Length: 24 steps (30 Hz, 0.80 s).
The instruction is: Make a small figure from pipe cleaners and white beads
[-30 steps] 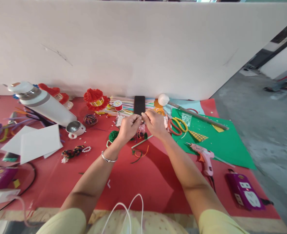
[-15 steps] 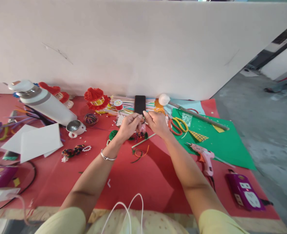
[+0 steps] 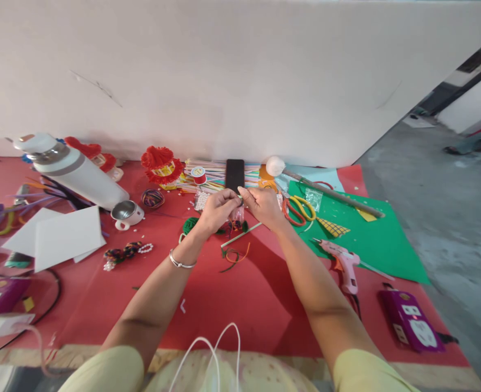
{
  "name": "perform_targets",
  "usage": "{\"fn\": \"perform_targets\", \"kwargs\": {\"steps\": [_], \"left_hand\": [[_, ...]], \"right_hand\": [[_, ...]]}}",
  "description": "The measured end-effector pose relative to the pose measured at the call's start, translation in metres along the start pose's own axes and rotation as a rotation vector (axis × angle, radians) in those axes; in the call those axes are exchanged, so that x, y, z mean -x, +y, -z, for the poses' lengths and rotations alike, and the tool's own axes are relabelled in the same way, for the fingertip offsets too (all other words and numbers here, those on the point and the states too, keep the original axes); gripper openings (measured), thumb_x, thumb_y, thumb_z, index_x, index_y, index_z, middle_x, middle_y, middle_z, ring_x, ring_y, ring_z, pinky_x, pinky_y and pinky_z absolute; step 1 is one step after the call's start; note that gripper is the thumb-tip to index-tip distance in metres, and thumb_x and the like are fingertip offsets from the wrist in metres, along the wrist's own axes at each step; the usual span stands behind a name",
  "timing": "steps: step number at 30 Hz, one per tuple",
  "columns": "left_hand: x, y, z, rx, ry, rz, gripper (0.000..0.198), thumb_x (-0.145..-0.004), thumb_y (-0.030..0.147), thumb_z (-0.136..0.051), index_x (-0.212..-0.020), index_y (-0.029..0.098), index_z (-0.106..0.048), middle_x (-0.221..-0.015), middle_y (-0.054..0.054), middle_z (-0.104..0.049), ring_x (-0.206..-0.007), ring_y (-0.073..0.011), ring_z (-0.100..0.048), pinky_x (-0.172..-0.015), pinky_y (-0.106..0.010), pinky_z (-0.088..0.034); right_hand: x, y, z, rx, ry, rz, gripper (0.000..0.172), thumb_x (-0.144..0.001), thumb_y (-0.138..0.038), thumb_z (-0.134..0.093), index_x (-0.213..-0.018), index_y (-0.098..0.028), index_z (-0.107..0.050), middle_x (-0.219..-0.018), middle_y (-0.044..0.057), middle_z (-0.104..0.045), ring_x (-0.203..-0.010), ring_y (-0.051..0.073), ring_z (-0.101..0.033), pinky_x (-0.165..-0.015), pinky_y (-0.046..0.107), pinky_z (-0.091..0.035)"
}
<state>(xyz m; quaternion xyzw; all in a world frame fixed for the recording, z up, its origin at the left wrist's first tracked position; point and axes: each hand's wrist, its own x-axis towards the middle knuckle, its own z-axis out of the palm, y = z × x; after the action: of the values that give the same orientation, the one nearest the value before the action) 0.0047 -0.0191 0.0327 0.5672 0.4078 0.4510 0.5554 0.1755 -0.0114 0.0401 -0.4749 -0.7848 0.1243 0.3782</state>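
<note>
Our left hand (image 3: 221, 209) is pinched on a small dark piece (image 3: 241, 201), held over the red table (image 3: 232, 305) and in front of the phone (image 3: 235, 174). Our right hand (image 3: 261, 207) is just beside it, thumb near the piece, though we cannot tell whether those fingers grip it too. We judge this piece unfinished, since it is up between our hands. Well to the left, a beaded yarn bundle (image 3: 122, 253) looks made up. Nearer us lie loose strands (image 3: 235, 261), and the scissors (image 3: 300, 211) and glue gun (image 3: 340, 256) rest unheld
</note>
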Motion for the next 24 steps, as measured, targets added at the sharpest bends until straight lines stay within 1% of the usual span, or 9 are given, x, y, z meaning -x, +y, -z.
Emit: {"fn": "perform_targets", "kwargs": {"steps": [4, 8, 11, 14, 16, 19, 20, 21, 24], "left_hand": [[0.0, -0.004, 0.002, -0.138, 0.041, -0.108, 0.013, -0.08, 0.029, -0.07, -0.083, 0.017, -0.068, -0.058, 0.004, -0.058, -0.047, -0.0079, -0.044, -0.047, -0.022, -0.03], [0.0, -0.007, 0.002, -0.256, 0.057, -0.22, 0.016, -0.085, 0.03, -0.066, -0.082, 0.016, -0.072, -0.07, -0.002, -0.069, -0.062, -0.0127, -0.058, -0.059, -0.025, -0.042], [0.001, -0.007, 0.001, -0.361, 0.073, -0.285, 0.019, -0.091, 0.03, -0.061, -0.087, 0.017, -0.075, -0.079, -0.003, -0.074, -0.072, -0.0154, -0.064, -0.069, -0.027, -0.047], [0.002, -0.008, 0.003, -0.395, 0.085, -0.304, 0.021, -0.094, 0.029, -0.058, -0.09, 0.018, -0.074, -0.079, -0.003, -0.073, -0.072, -0.0152, -0.063, -0.07, -0.026, -0.046], [0.001, -0.009, 0.006, -0.358, 0.105, -0.278, 0.02, -0.095, 0.031, -0.059, -0.089, 0.018, -0.073, -0.075, -0.002, -0.069, -0.068, -0.0144, -0.059, -0.065, -0.026, -0.043], [-0.003, -0.008, 0.012, -0.328, 0.148, -0.258, 0.02, -0.094, 0.034, -0.06, -0.088, 0.019, -0.07, -0.071, 0.0, -0.062, -0.064, -0.0135, -0.053, -0.062, -0.025, -0.041], [-0.004, -0.007, 0.013, -0.339, 0.155, -0.272, 0.019, -0.094, 0.034, -0.06, -0.088, 0.019, -0.07, -0.073, 0.0, -0.062, -0.066, -0.0138, -0.054, -0.064, -0.025, -0.041], [-0.004, -0.006, 0.015, -0.356, 0.158, -0.301, 0.018, -0.094, 0.034, -0.06, -0.087, 0.019, -0.069, -0.076, -0.001, -0.063, -0.07, -0.0144, -0.055, -0.067, -0.026, -0.043], [-0.006, -0.002, 0.017, -0.394, 0.172, -0.394, 0.015, -0.092, 0.031, -0.062, -0.084, 0.019, -0.067, -0.09, -0.005, -0.066, -0.086, -0.0171, -0.06, -0.079, -0.028, -0.047]], "right_hand": [[0.0, 0.004, -0.001, -0.014, 0.005, 0.001, 0.066, -0.105, -0.068, -0.034, -0.058, -0.022, -0.042, -0.054, -0.001, -0.041, -0.052, 0.013, -0.036, -0.059, 0.032, -0.023], [-0.001, 0.007, -0.001, -0.067, -0.021, -0.029, 0.067, -0.103, -0.07, -0.036, -0.058, -0.021, -0.045, -0.054, -0.001, -0.043, -0.053, 0.013, -0.04, -0.059, 0.031, -0.026], [-0.001, 0.007, 0.001, -0.197, -0.076, -0.086, 0.068, -0.101, -0.073, -0.04, -0.059, -0.02, -0.052, -0.055, -0.001, -0.048, -0.055, 0.013, -0.045, -0.058, 0.03, -0.03], [-0.001, 0.008, 0.006, -0.424, -0.162, -0.183, 0.068, -0.098, -0.075, -0.043, -0.064, -0.02, -0.061, -0.054, -0.001, -0.05, -0.053, 0.013, -0.047, -0.054, 0.029, -0.032], [-0.001, 0.009, 0.011, -0.571, -0.224, -0.219, 0.064, -0.098, -0.073, -0.045, -0.071, -0.019, -0.067, -0.057, -0.001, -0.055, -0.052, 0.013, -0.047, -0.052, 0.029, -0.033], [-0.001, 0.01, 0.019, -0.688, -0.278, -0.238, 0.042, -0.093, -0.061, -0.064, -0.097, -0.019, -0.072, -0.071, 0.0, -0.066, -0.053, 0.011, -0.049, -0.05, 0.027, -0.034], [-0.001, 0.011, 0.021, -0.707, -0.277, -0.254, 0.038, -0.09, -0.054, -0.07, -0.105, -0.02, -0.072, -0.075, 0.0, -0.069, -0.054, 0.011, -0.05, -0.05, 0.027, -0.034], [-0.001, 0.011, 0.022, -0.722, -0.267, -0.275, 0.038, -0.087, -0.049, -0.074, -0.11, -0.02, -0.07, -0.077, 0.0, -0.071, -0.055, 0.011, -0.052, -0.05, 0.026, -0.035], [-0.002, 0.012, 0.021, -0.757, -0.239, -0.335, 0.037, -0.084, -0.044, -0.076, -0.11, -0.02, -0.068, -0.081, 0.002, -0.074, -0.056, 0.012, -0.057, -0.048, 0.025, -0.037]]}}
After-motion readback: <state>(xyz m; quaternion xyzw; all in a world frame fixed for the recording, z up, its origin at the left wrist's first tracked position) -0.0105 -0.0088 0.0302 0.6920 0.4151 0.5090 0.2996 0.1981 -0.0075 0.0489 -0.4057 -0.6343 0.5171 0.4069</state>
